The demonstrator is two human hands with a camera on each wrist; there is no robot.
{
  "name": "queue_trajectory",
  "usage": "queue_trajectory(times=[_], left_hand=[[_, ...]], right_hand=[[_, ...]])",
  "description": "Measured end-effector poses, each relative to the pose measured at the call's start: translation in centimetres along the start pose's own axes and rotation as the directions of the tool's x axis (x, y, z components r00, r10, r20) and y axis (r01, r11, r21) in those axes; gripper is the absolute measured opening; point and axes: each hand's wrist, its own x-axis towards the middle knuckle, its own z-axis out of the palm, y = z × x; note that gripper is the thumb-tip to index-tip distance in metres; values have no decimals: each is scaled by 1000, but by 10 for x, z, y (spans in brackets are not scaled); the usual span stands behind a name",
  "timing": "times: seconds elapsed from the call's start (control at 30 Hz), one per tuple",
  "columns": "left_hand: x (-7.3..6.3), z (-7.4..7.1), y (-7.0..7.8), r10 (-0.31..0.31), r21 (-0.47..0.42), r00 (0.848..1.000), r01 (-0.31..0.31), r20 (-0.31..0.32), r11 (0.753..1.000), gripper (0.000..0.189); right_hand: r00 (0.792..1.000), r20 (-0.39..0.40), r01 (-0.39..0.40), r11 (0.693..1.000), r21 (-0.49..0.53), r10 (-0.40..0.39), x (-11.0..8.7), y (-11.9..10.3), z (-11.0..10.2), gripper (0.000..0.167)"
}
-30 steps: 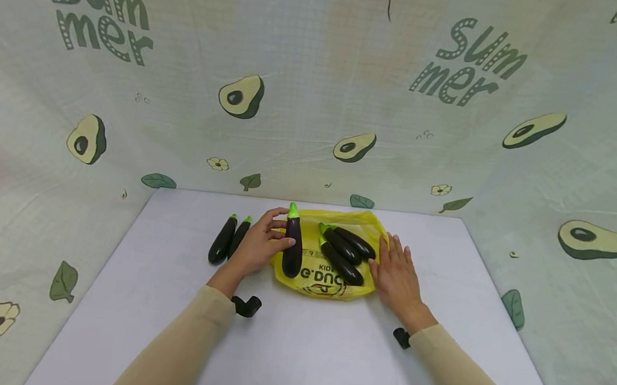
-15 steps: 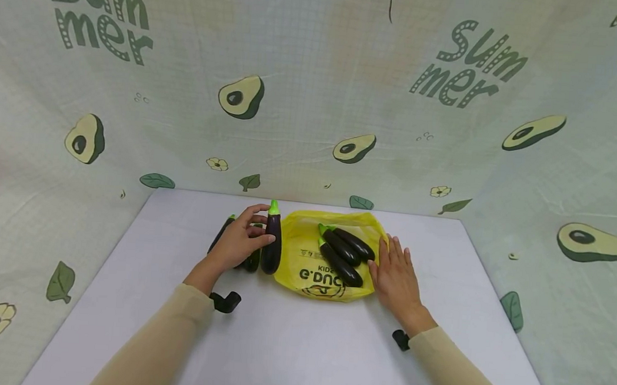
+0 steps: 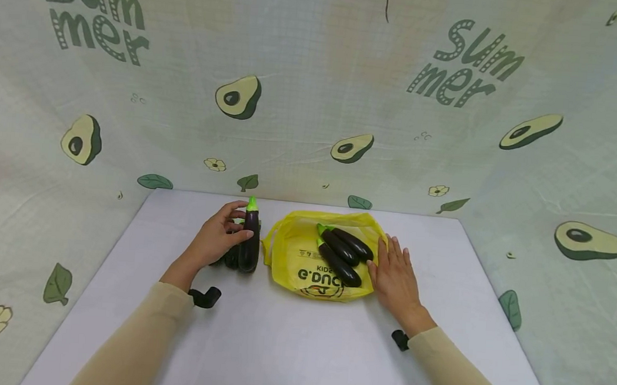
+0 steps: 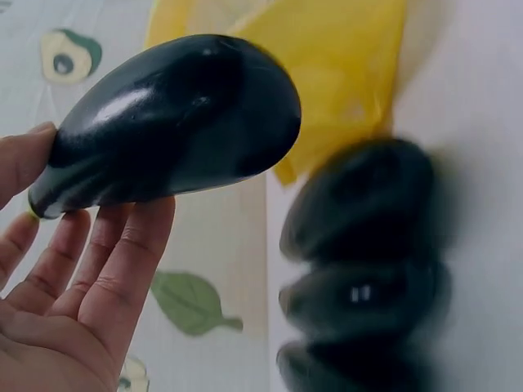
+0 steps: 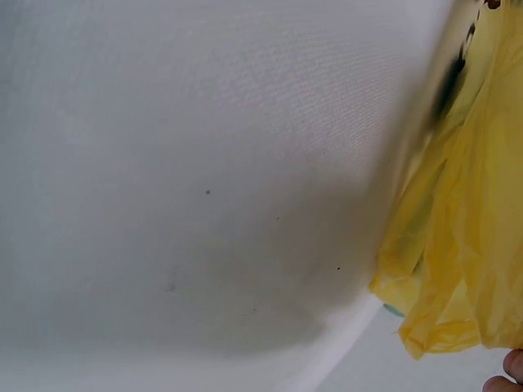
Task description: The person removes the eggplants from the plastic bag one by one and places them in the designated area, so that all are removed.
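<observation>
My left hand (image 3: 212, 239) grips a dark eggplant (image 3: 249, 242) by its upper part, thumb on one side and fingers on the other, its green stem end up. In the left wrist view, more eggplants (image 4: 359, 302) lie side by side on the table below it. The head view shows these largely hidden behind the hand and the held eggplant. A yellow plastic bag (image 3: 289, 244) lies spread at the middle, with three eggplants (image 3: 338, 265) on it at the right. My right hand (image 3: 396, 277) lies with straight fingers along the bag's right edge, touching the yellow plastic (image 5: 474, 245).
The white table (image 3: 299, 351) reaches back to a pale cloth (image 3: 304, 86) printed with avocados, leaves and lettering, which also hangs on both sides. A black camera mount (image 3: 206, 297) sits on the left wrist, another (image 3: 400, 339) on the right.
My left hand has carried the eggplant leftward from over the bag to beside the eggplants on the table. The bag's left side now shows uncovered. My right hand has stayed put.
</observation>
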Motion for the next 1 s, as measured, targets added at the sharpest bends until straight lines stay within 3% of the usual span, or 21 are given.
queue_trajectory(times=[0.3, 0.6, 1.0], left_hand=[[-2, -35, -13, -34, 54, 999, 34, 5, 998, 73], [-1, -64, -24, -80, 129, 996, 83, -28, 988, 73], [4, -87, -44, -115, 201, 993, 120, -33, 972, 74]], right_hand=[[999, 31, -8, 1000, -9, 9, 0, 1, 1, 66], [1000, -9, 9, 1000, -7, -9, -1, 2, 3, 66], [1000, -4, 5, 1000, -5, -5, -4, 4, 3, 67]])
